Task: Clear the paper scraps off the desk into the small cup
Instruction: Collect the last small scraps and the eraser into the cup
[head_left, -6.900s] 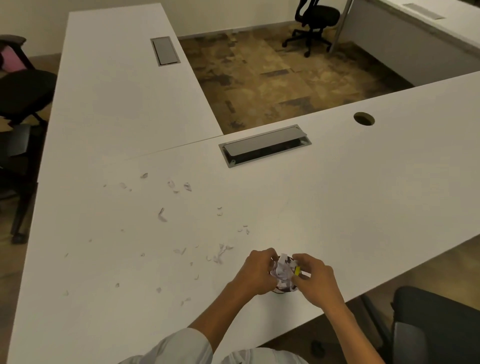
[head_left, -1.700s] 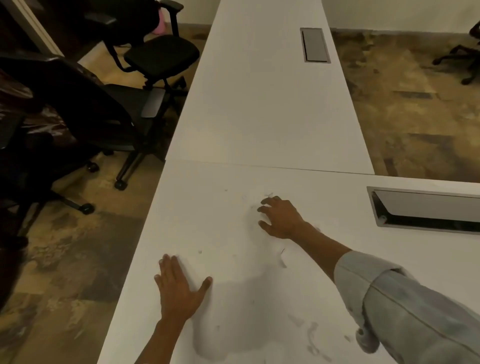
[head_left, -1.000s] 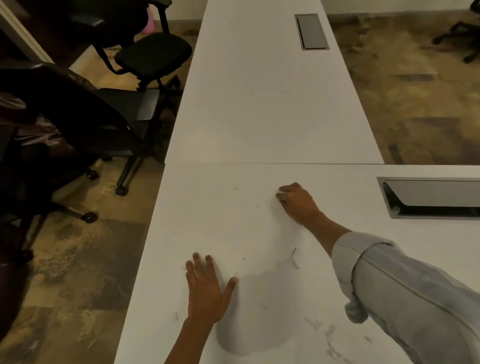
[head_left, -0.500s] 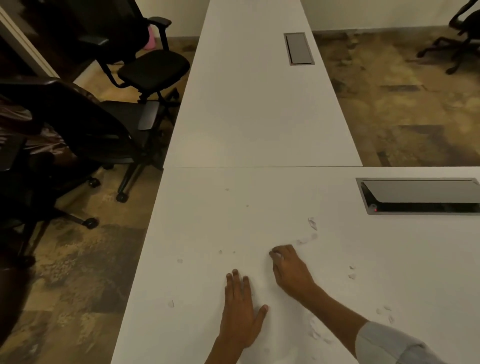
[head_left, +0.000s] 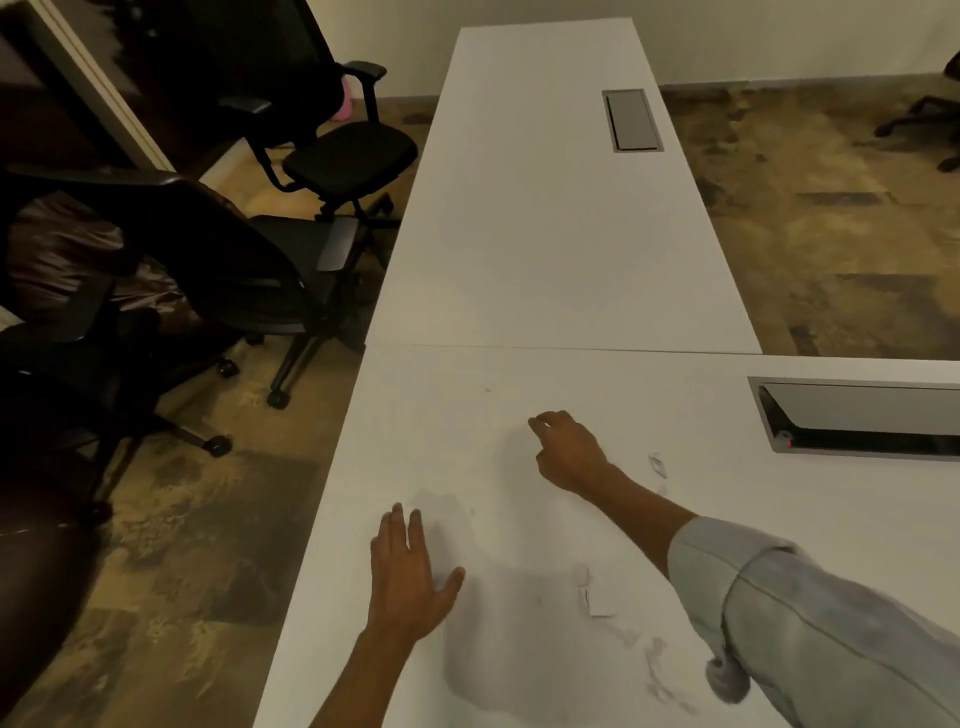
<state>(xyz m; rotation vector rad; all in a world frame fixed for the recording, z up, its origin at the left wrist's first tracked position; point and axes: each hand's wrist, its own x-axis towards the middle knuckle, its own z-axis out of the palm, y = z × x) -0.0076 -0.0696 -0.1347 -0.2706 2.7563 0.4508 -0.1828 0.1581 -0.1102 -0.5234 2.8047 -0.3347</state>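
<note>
Right hand (head_left: 569, 451) is curled loosely, fingertips down on the white desk (head_left: 545, 249) — can't tell if it's pinching anything. Left hand (head_left: 410, 574) lies flat, fingers spread, palm on the desk near its left edge. Paper scraps (head_left: 592, 597) lie between the arms — one (head_left: 657, 464) sits just right of the right wrist, longways toward the far side.

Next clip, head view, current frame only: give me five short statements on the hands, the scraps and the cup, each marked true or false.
1. The left hand lies flat on the desk. True.
2. The right hand reaches farther across the desk than the left. True.
3. The small cup stands between the hands. False: no cup is in view.
4. The desk holds no scraps. False: a paper scrap lies near the right forearm, another scrap right of the right hand.
5. The right sleeve is black. False: it is light grey-blue.
</note>
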